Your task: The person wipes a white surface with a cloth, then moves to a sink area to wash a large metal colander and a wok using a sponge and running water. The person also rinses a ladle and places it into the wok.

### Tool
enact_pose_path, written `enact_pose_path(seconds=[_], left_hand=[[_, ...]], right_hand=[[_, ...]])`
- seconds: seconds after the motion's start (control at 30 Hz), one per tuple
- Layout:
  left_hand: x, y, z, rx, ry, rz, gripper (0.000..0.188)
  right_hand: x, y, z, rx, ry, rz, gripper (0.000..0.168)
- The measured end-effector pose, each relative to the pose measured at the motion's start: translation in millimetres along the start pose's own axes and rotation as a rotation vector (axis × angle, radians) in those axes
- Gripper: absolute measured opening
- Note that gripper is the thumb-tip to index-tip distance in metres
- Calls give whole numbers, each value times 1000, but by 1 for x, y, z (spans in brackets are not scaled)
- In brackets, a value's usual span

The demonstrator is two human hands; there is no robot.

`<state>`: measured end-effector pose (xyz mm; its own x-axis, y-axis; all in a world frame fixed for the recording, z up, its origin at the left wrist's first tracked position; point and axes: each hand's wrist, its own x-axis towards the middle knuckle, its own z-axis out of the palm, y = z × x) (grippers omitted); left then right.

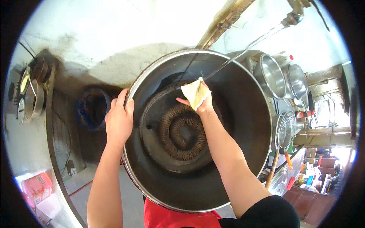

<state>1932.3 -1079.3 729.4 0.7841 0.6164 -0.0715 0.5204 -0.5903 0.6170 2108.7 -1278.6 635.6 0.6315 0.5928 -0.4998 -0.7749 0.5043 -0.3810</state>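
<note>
Before me is a large, dark, round metal vessel (pixel 245 136) with a bright rim. At its bottom lies a spiral of ribbed coil (pixel 182 155), with a thin curved tube or ring around it. My left hand (pixel 119 116) grips the left side of the rim, fingertips over the edge. Inside the vessel, my right hand (pixel 204 99) holds a pale yellow cloth (pixel 196 91) above the coil; the cloth hides part of the fingers. A thin water stream (pixel 242 52) slants down from a tap (pixel 292 19) at upper right and reaches the cloth, with small splashes there.
Steel bowls (pixel 269 77) and a wire strainer (pixel 286 128) stand close on the right. A wooden handle (pixel 272 169) juts out near the rim. On the left are a blue bucket (pixel 91 109), a counter with pans (pixel 34 99) and a red package (pixel 37 188). A wooden post (pixel 225 21) stands behind.
</note>
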Motion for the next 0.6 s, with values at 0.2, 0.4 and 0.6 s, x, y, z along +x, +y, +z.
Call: enact_pose_path(seconds=[0.2, 0.4, 0.6], left_hand=[[-2, 5, -4, 18, -6, -28, 36], [1, 3, 0, 12, -17, -9, 35], [-1, 4, -2, 32, -7, -28, 35]], right_hand=[[21, -30, 18, 227, -29, -173, 20], [32, -54, -2, 70, -248, -40, 17], [29, -58, 20, -439, -64, -34, 35]])
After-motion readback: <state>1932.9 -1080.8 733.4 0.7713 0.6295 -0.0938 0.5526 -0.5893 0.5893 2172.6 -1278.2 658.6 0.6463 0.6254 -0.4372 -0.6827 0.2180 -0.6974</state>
